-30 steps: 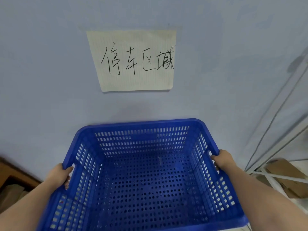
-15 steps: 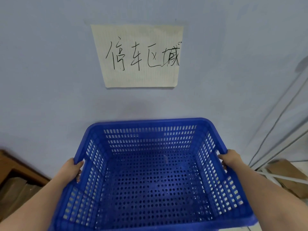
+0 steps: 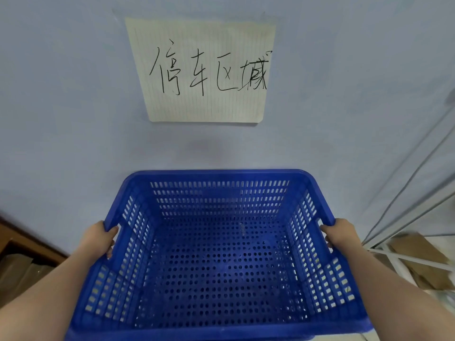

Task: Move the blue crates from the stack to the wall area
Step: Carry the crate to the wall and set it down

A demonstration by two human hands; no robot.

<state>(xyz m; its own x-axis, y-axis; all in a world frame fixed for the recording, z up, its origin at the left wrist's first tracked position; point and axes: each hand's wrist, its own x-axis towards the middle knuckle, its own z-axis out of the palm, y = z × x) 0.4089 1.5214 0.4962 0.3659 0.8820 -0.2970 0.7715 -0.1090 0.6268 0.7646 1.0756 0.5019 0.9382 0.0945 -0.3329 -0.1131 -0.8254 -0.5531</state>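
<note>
An empty blue perforated crate (image 3: 219,175) fills the lower middle of the head view, its far rim close to a pale blue wall (image 3: 61,107). My left hand (image 3: 98,239) grips the handle slot in the crate's left side wall. On the opposite side, my right hand (image 3: 341,233) grips the right handle slot. Both forearms reach in from the bottom corners. What lies under the crate is hidden.
A lined paper sheet (image 3: 204,70) with handwritten characters is stuck on the wall above the crate. A brown wooden edge (image 3: 27,242) sits at lower left. At right are thin cables (image 3: 403,188), white rods and cardboard pieces (image 3: 423,262).
The view has shifted so the paper sheet and crate sit a little further right and look larger; the wall is nearer. Both hands keep the same hold on the crate.
</note>
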